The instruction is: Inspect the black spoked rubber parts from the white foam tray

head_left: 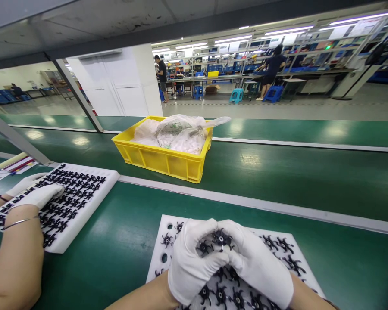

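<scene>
Both of my hands wear white gloves and meet above a white foam tray (155, 263). My left hand (192, 260) and my right hand (260, 262) have their fingers closed around one small black impeller (222, 237) with curved blades and a pale centre. Fingertips of the two hands touch at its lower edge, where a small light spot shows. More black impellers (238, 297) sit in rows on the tray below, partly covered by my gloves. At the tray's left side are bare round holes (164, 258).
A yellow crate (161, 162) with plastic bags (181, 131) of pale contents stands beyond a pale rail. At left, a co-worker's gloved hands (40, 196) are over another foam tray (80, 221) of black impellers. A slanted metal post (79, 97) and an overhead shelf frame the view.
</scene>
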A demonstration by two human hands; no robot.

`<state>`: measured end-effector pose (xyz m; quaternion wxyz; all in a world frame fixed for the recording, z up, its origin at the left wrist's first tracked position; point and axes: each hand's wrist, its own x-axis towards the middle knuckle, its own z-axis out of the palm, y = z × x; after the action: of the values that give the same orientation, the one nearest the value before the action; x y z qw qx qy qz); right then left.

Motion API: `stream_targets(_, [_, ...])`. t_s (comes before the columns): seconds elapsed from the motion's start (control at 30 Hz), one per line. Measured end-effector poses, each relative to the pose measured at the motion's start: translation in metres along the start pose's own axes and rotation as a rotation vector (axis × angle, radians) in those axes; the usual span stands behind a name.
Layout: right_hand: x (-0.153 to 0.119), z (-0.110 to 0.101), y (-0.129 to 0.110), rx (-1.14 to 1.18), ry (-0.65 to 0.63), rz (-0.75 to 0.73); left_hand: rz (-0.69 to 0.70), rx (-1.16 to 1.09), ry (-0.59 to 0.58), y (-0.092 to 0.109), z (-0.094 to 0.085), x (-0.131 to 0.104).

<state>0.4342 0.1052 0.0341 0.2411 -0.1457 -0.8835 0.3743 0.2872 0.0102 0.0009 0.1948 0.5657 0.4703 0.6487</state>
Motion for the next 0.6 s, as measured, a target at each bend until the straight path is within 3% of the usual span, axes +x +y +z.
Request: stream_targets(0.6, [0.0001,-0.0001,-0.0026,-0.025,0.002,-0.003,-0.015,0.009,-0.005,0.0012,-0.0016,0.0012])
